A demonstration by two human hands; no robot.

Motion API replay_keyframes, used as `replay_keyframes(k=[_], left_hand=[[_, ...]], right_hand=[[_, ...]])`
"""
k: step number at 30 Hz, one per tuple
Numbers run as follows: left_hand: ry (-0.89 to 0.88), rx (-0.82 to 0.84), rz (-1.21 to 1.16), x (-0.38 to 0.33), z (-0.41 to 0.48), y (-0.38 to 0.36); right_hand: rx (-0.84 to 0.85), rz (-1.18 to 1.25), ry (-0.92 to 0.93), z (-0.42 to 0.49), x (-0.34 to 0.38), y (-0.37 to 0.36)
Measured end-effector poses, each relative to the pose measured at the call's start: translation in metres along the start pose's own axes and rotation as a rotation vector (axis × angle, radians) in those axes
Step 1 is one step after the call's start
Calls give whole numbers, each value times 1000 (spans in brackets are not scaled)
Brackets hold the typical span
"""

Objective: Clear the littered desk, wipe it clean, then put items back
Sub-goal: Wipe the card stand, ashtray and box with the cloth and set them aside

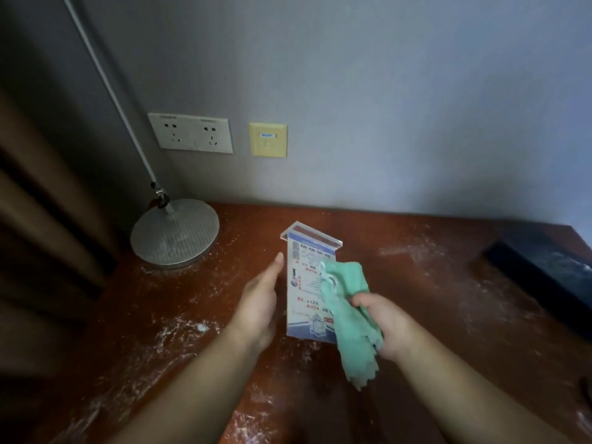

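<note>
An acrylic sign stand (306, 283) with a printed leaflet inside is held upside down above the reddish wooden desk (416, 283). My left hand (259, 302) holds it by its left edge, thumb along the front and fingers hidden behind. My right hand (384, 325) grips a green cloth (352, 334) and presses it against the leaflet's right side. The cloth's loose end hangs below the hand. White dust and smears cover the desk.
A round metal lamp base (174, 233) with a slanted pole stands at the desk's back left. A black object (544, 267) lies at the right edge. Wall sockets (192, 136) and a yellow plate (268, 140) sit above the desk. A brown curtain (38, 219) hangs left.
</note>
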State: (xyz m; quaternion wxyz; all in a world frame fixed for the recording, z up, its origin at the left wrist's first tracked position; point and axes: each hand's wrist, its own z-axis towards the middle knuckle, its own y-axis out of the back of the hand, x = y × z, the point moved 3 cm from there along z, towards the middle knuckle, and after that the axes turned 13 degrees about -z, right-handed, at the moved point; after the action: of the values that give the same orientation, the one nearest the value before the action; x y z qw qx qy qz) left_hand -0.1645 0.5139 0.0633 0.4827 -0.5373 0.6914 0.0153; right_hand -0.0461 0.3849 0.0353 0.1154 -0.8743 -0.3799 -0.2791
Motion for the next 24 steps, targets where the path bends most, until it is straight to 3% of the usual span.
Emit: replay_keyframes(k=[4,8,12,15,18,21,24], left_hand=[[165,190,-170,26,-36,-37],[231,246,-283,55,-58,-71],[212,236,-239,72,-67,-87],[157,249,-92,78,-70,-94],[62,296,-21,86,-72,-109],[10,392,-148,91,-76,-127],[-31,403,-184,92,-77,-131]], right_hand=[[96,-124,40,-38,-10,30],[163,-239,93,-73,-17,55],[12,-305,151,-90,-21,86],[-341,-343,437,-104,-11,109],[-550,-511,797,-138,2,100],[-574,-675,1009,-160,4,75],[-551,-625,1141,-159,2,65]])
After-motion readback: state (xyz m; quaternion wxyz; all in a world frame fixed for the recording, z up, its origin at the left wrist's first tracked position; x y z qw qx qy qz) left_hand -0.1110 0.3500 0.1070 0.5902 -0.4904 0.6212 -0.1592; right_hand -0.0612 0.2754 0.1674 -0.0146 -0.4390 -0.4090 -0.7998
